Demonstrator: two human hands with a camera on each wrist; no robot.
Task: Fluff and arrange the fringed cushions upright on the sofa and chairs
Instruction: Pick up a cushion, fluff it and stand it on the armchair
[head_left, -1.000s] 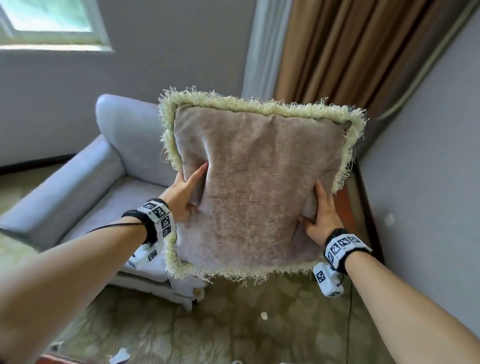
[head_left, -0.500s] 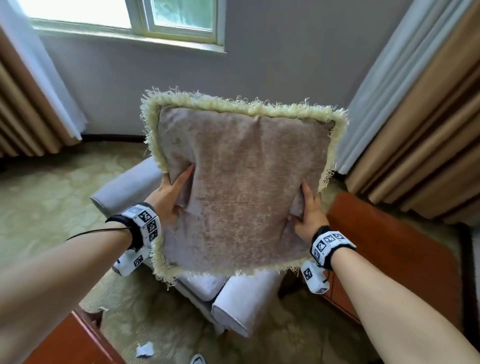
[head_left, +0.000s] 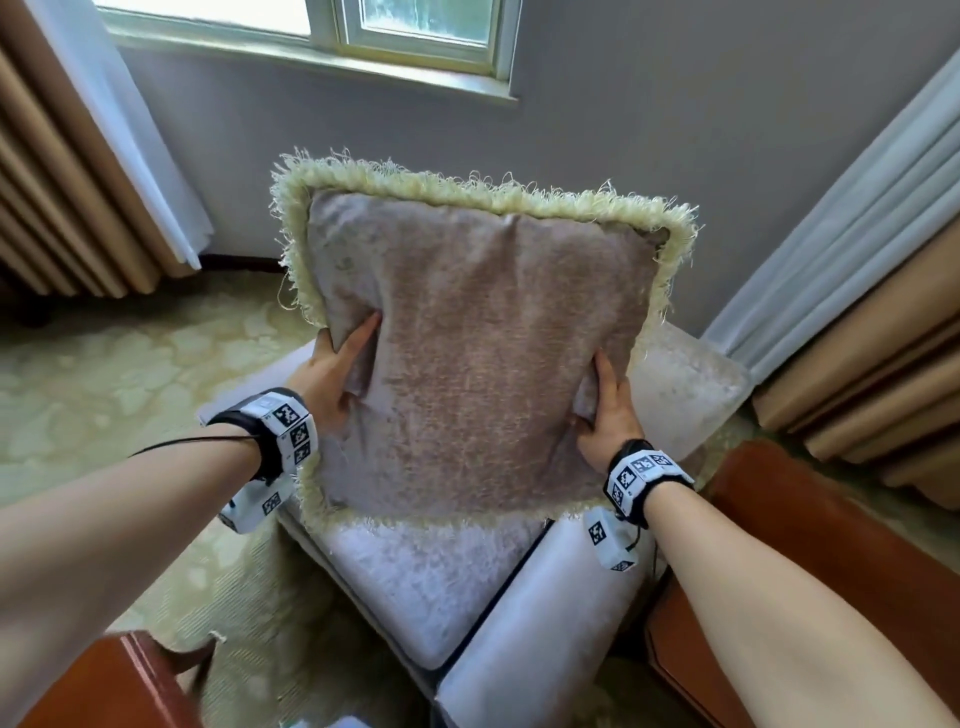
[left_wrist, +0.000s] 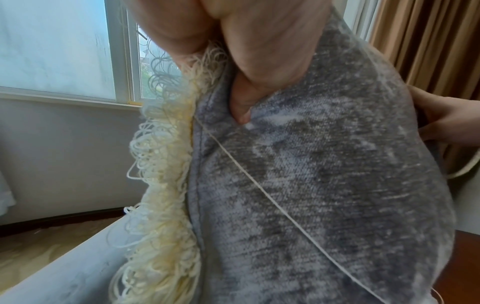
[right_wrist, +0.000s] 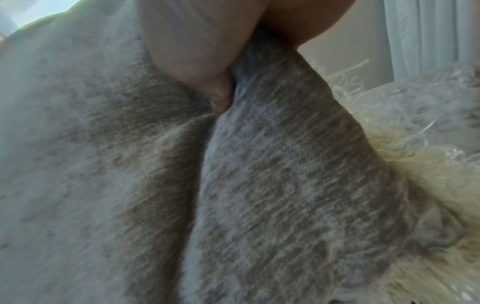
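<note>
In the head view, a fringed cushion (head_left: 483, 353) is held upright in the air, in front of and above a pale grey armchair (head_left: 441, 577). It covers most of the chair's back. The left hand (head_left: 332, 379) grips the cushion's left edge at about 9 o'clock, the thumb pressed into the front fabric and the fingers hidden behind. The right hand (head_left: 608, 410) grips the right edge at about 3 o'clock in the same way — thumb on the front, fingers behind. Both wrists carry bands with black-and-white markers. The cream fringe runs around the whole cushion, and the lower fringe hangs just above the chair seat; I cannot tell if it touches. At 12 o'clock there is a window (head_left: 363, 31), and tan curtains (head_left: 67, 171) hang at 10 o'clock and at 3 o'clock. A red-brown wooden piece of furniture (head_left: 810, 551) stands at 4 o'clock, beside the chair arm.

In the left wrist view, the left hand (left_wrist: 249, 47) pinches the grey-brown fabric just beside the fringe (left_wrist: 161, 185), and one loose thread crosses the cushion (left_wrist: 324, 185) diagonally. The right hand (left_wrist: 446, 121) shows at the far edge, at 3 o'clock.

In the right wrist view — a blurred picture — the right hand (right_wrist: 202, 47) presses its thumb into a deep fold of the cushion (right_wrist: 272, 185), with the fringe (right_wrist: 428, 174) at 4 o'clock.
</note>
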